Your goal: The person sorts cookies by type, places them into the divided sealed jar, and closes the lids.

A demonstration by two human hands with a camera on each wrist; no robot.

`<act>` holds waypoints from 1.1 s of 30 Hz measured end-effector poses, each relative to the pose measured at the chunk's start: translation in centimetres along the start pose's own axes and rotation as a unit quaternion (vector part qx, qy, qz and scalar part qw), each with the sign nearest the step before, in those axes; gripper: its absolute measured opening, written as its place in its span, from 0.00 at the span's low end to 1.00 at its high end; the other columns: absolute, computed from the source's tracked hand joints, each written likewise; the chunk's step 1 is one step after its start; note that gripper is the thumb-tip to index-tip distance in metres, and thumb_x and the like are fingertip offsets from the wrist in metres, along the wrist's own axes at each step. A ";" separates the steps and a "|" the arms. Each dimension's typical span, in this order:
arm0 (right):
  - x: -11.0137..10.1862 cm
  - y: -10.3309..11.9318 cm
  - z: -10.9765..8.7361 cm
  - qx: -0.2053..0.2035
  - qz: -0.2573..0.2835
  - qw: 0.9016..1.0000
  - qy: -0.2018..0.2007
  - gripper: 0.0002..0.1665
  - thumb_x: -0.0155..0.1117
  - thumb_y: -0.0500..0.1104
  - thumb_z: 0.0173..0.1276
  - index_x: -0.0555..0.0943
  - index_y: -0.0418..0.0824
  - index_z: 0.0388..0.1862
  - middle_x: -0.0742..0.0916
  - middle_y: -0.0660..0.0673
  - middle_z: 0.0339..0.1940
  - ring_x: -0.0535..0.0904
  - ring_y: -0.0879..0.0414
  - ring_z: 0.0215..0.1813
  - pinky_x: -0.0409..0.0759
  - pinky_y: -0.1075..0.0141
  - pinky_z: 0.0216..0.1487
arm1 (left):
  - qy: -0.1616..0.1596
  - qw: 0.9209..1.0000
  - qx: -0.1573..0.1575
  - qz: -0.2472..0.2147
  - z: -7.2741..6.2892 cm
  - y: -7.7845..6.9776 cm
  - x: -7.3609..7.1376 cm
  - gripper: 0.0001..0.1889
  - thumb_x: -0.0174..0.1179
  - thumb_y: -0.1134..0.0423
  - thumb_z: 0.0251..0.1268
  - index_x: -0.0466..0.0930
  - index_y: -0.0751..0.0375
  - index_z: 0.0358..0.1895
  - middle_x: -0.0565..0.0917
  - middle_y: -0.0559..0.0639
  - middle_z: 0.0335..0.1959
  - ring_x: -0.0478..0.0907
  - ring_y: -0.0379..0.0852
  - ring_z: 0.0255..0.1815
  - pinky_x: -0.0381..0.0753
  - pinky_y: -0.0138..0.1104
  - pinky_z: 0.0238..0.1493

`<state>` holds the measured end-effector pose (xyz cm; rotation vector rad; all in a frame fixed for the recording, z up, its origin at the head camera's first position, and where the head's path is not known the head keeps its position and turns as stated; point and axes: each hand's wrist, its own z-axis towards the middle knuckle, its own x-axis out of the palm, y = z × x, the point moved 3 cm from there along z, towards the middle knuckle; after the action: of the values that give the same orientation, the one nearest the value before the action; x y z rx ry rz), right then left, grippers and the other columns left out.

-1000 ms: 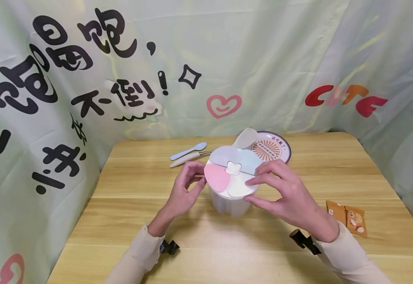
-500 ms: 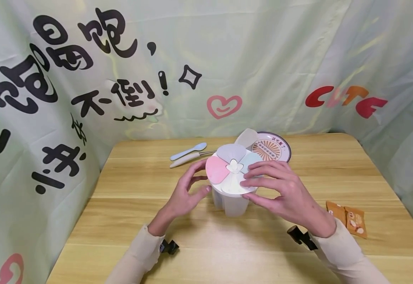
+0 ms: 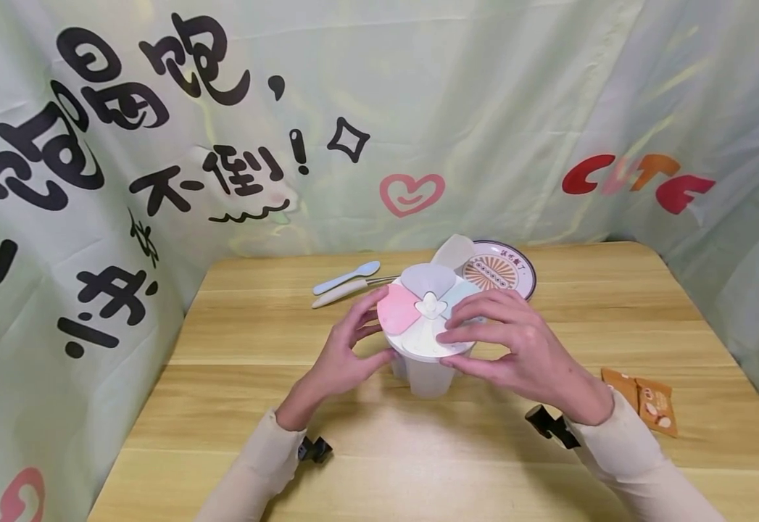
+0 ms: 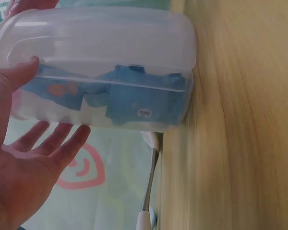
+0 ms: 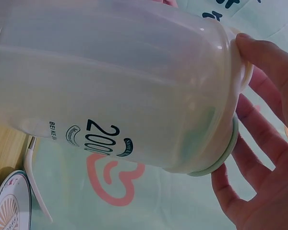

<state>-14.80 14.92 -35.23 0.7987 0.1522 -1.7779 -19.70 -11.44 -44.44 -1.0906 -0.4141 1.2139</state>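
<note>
A translucent storage canister [image 3: 431,378] stands upright on the table in front of me. Its round lid [image 3: 426,338] carries pink, lavender, pale blue and white petals around a white flower-shaped knob [image 3: 430,305]. My left hand [image 3: 343,355] holds the canister's left side just under the rim, thumb at the front and fingers behind. From the right, my right hand [image 3: 516,348] grips the lid's edge, its thumb at the front rim and fingers over the white and blue petals. Blue packets [image 4: 146,96] show through the wall in the left wrist view; "2000" is printed on the opposite side.
Behind the canister lie a light blue spoon [image 3: 346,278] and a spatula, its white handle [image 3: 340,293] to the left and white blade [image 3: 454,251] beside a patterned plate [image 3: 521,279]. Orange snack packets [image 3: 656,406] lie at right. A printed curtain [image 3: 483,109] borders the table.
The canister with its lid has turned clockwise seen from above; the pink petal has swung up and back. My left hand has moved slightly right, its thumb now against the canister.
</note>
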 end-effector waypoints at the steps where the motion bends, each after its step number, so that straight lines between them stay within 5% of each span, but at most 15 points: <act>1: 0.1 -0.1 0.0 0.002 0.003 1.000 0.001 0.22 0.69 0.64 0.77 0.95 0.49 0.44 0.93 0.49 0.46 0.84 0.51 0.54 0.70 0.72 0.71 | 0.001 1.000 0.000 -0.002 0.0 0.0 0.0 0.49 0.75 0.80 0.61 0.63 0.59 0.84 0.68 0.59 0.85 0.79 0.64 0.74 0.87 0.50 0.71; 10: 0.1 -0.7 -0.2 0.037 0.004 0.999 0.033 0.25 0.68 0.68 0.75 0.94 0.51 0.47 0.93 0.50 0.49 0.84 0.52 0.58 0.69 0.72 0.74 | -0.004 1.000 0.028 0.008 0.0 -0.1 0.1 0.43 0.73 0.81 0.62 0.65 0.63 0.80 0.70 0.66 0.81 0.81 0.62 0.72 0.88 0.51 0.69; 17: -0.1 -1.0 -0.4 0.048 0.018 0.998 0.042 0.18 0.88 0.51 0.61 0.94 0.51 0.49 0.93 0.49 0.51 0.85 0.52 0.60 0.69 0.72 0.76 | -0.011 0.999 0.036 0.016 0.0 0.0 0.2 0.42 0.74 0.81 0.62 0.66 0.64 0.79 0.71 0.66 0.80 0.81 0.59 0.72 0.89 0.50 0.68; 22: -0.2 -1.1 -0.1 0.054 0.034 0.998 0.025 0.15 0.79 0.56 0.72 0.94 0.48 0.49 0.94 0.49 0.49 0.87 0.53 0.57 0.72 0.73 0.76 | -0.011 0.999 0.043 0.015 0.0 0.0 0.3 0.43 0.74 0.81 0.61 0.66 0.64 0.78 0.71 0.66 0.79 0.81 0.58 0.72 0.89 0.49 0.68; 26: -0.4 -1.7 0.6 0.078 0.059 0.995 0.006 0.13 0.83 0.40 0.67 0.94 0.46 0.49 0.95 0.50 0.46 0.90 0.57 0.53 0.77 0.72 0.75 | -0.012 0.999 0.039 0.017 0.0 0.0 0.4 0.43 0.75 0.81 0.61 0.66 0.64 0.78 0.72 0.66 0.79 0.81 0.60 0.72 0.89 0.49 0.68; 30: -0.3 -2.3 1.1 0.115 0.081 0.990 -0.002 0.24 0.83 0.25 0.55 0.94 0.45 0.48 0.96 0.50 0.43 0.90 0.61 0.52 0.82 0.74 0.67 | -0.012 0.999 0.035 0.015 0.0 0.0 0.4 0.42 0.74 0.80 0.61 0.66 0.64 0.79 0.72 0.66 0.79 0.81 0.61 0.72 0.89 0.51 0.68; 33: -0.3 -2.7 1.5 0.138 0.092 0.986 -0.013 0.20 0.82 0.26 0.59 0.94 0.45 0.46 0.95 0.51 0.42 0.88 0.64 0.49 0.83 0.77 0.54 | -0.013 0.999 0.038 0.017 -0.1 0.1 0.4 0.42 0.74 0.81 0.62 0.66 0.64 0.79 0.72 0.66 0.79 0.81 0.60 0.72 0.89 0.51 0.68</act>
<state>-17.75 15.39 -34.71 0.9550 -0.1853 -1.6517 -19.51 -11.08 -44.68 -1.0210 -0.3671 1.2647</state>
